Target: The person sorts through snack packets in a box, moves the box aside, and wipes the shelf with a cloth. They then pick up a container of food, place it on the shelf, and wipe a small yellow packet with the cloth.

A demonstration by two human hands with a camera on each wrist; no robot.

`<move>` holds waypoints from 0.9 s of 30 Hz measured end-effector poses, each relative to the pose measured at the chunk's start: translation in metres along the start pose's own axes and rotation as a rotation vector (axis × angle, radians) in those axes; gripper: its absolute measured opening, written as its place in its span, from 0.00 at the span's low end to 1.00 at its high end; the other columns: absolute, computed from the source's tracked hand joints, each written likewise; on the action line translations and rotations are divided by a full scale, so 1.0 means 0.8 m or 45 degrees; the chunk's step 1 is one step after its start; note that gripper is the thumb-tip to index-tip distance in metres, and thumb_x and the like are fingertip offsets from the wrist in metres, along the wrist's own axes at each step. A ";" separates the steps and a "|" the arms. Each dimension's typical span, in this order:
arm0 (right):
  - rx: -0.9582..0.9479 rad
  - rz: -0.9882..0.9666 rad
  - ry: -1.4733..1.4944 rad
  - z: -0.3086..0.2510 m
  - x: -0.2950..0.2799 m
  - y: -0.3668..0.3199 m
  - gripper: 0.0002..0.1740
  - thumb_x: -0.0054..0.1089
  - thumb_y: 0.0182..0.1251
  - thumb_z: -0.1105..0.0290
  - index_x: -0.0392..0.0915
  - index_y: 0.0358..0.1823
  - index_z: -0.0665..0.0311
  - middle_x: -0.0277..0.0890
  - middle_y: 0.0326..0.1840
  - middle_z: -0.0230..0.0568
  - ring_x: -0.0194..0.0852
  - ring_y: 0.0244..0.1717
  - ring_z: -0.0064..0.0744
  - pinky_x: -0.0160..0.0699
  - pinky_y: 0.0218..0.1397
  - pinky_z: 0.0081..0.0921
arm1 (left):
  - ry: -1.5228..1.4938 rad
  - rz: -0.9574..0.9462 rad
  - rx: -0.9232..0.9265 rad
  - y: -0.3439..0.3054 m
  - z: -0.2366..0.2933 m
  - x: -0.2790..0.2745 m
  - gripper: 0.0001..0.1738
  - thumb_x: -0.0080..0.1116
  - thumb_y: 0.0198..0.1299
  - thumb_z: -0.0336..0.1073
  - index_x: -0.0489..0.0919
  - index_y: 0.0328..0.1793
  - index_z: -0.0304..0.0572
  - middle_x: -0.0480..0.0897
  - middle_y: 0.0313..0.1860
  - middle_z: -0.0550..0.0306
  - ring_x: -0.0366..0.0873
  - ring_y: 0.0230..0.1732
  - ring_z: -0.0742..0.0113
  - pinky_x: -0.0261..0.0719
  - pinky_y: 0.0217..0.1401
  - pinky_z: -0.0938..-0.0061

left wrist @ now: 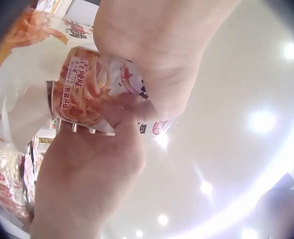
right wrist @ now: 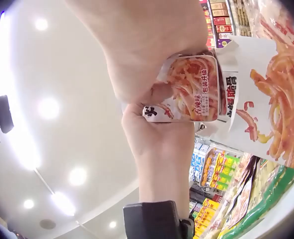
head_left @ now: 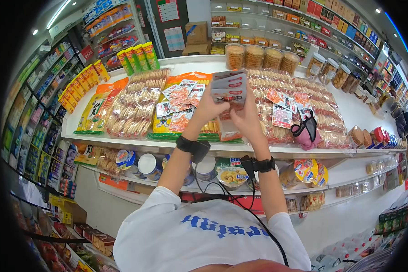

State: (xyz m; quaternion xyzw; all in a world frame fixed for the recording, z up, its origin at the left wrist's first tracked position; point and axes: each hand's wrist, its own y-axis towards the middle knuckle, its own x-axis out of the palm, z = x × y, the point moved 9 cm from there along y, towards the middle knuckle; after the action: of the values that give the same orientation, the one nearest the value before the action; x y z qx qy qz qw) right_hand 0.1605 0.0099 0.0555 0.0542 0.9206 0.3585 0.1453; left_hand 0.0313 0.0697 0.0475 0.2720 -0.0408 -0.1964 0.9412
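Note:
In the head view, both hands hold a stack of snack packets (head_left: 228,96) above the middle of the counter. My left hand (head_left: 211,108) grips its left side, and my right hand (head_left: 246,119) has the right side. The thumbs meet on the near face. Both wrist views show the underside: a glossy printed face (left wrist: 80,92) with red strips of food and red lettering. Beside it a white printed panel (right wrist: 266,99) with a torn-looking edge sticks out. More snack packets (head_left: 181,97) lie loose to the left on a large yellow bag, and others (head_left: 283,106) to the right.
Wrapped rows of biscuits (head_left: 138,102) cover the counter (head_left: 181,144). Yellow-green canisters (head_left: 140,58) and biscuit jars (head_left: 254,56) line its back edge. A pink-and-black item (head_left: 307,132) lies at the right. Tubs (head_left: 149,165) stand below, near the black cables (head_left: 229,192).

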 end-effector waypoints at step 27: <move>0.025 0.018 -0.536 0.033 -0.013 -0.020 0.39 0.77 0.54 0.73 0.66 0.66 0.75 0.52 0.80 0.56 0.57 0.78 0.60 0.63 0.78 0.43 | 1.143 -0.036 0.008 -0.025 0.019 -0.016 0.27 0.75 0.51 0.40 0.82 0.56 0.38 0.56 0.82 0.28 0.41 0.86 0.30 0.50 0.83 0.44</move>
State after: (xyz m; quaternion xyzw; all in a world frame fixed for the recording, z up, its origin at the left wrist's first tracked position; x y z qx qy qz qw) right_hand 0.1786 0.0131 0.0286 0.1359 0.8729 0.3314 0.3312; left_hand 0.0101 0.0518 0.0502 0.3336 0.3746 -0.0717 0.8621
